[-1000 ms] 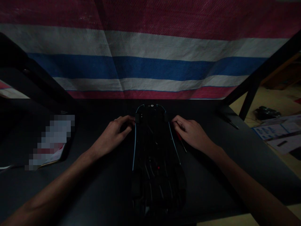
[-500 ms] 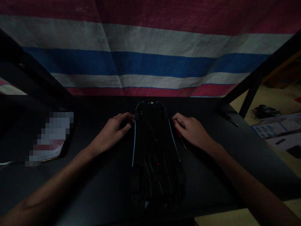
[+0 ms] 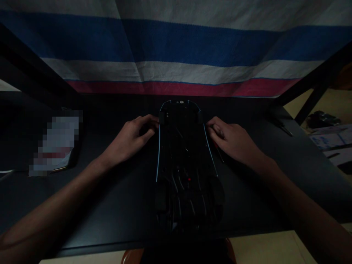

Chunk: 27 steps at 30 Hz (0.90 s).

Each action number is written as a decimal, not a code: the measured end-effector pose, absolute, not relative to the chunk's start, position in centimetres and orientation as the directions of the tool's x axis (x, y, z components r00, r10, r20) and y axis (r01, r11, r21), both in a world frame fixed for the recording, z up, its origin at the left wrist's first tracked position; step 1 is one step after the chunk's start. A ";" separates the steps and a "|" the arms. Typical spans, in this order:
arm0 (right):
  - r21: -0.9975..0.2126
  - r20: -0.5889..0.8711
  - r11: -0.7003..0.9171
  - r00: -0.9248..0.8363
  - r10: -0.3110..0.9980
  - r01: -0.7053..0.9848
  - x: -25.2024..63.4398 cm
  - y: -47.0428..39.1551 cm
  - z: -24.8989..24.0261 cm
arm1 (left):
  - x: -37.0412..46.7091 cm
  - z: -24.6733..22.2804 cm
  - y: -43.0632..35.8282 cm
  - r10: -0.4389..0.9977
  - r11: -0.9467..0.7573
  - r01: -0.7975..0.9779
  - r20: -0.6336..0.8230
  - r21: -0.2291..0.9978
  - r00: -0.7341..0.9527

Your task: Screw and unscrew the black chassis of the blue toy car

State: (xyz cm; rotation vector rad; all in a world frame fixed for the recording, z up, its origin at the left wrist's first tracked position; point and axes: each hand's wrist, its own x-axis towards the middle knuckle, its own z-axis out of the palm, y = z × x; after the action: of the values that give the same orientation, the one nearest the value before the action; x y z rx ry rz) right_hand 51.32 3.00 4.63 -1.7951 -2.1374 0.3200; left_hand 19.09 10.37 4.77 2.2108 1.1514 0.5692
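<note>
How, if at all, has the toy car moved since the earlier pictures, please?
No; the toy car shows no clear shift against the table's back edge.

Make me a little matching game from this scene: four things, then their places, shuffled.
1. black toy car with light-blue edge lines
2. slim red-handled tool
3. red, white and blue striped sheet
4. flat pixelated grey-and-red thing

A. behind the black flat table
B. partly hidden by the right hand
C. left of the left hand
D. between both hands

Pairs: 1-D, 2-B, 3-A, 4-C
</note>
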 end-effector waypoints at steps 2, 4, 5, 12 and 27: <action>-0.372 0.092 0.148 -0.123 0.988 0.916 51.3 2.8 4.8 | 19.1 4.8 10.4 0.834 -0.468 0.585 0.113 0.662 0.539; -0.346 0.081 0.106 -0.083 0.993 0.932 51.3 2.7 5.0 | 19.1 4.7 10.4 0.827 -0.482 0.575 0.128 0.661 0.547; -0.323 0.079 0.085 -0.063 0.995 0.943 51.2 2.6 5.1 | 19.0 4.7 10.4 0.824 -0.487 0.572 0.131 0.660 0.551; -0.105 0.043 -0.020 0.025 0.999 0.994 50.7 2.0 5.5 | 18.9 4.4 10.5 0.833 -0.465 0.574 0.113 0.674 0.542; -0.273 0.131 0.015 0.022 0.991 0.962 49.9 1.6 5.4 | 19.9 4.6 9.2 0.928 -0.204 0.383 0.053 0.901 0.368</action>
State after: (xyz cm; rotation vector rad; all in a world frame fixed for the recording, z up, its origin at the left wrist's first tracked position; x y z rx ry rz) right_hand 49.86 1.57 5.43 -2.0174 -2.0106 0.1458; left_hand 19.95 9.25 4.63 1.7664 1.1570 0.7947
